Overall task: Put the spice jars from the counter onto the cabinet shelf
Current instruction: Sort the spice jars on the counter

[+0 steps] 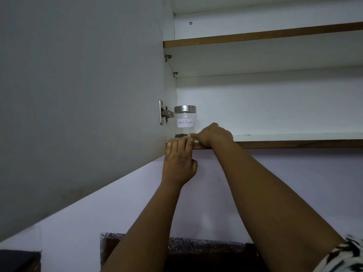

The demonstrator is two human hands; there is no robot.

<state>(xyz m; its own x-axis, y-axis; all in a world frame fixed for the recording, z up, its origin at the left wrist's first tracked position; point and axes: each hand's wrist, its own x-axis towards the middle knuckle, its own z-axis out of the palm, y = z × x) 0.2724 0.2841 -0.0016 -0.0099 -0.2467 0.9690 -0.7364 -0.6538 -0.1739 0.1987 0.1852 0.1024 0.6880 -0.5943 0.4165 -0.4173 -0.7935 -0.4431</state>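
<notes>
Head view, centre of frame: black pepper jar (185,121) stands upright on the lowest cabinet shelf (294,136), far left corner, beside the door hinge (165,112), prob. to leave room for other jars. Left hand (179,161) rests its fingers on the shelf edge, holding nothing. Right hand (213,134) lies loosely curled, fingertip touching the jar base, not clamped on it; it looks like a last nudge.

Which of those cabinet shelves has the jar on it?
The lowest shelf: the Black Pepper jar stands at its left end; the shelf above shows nothing.
</notes>
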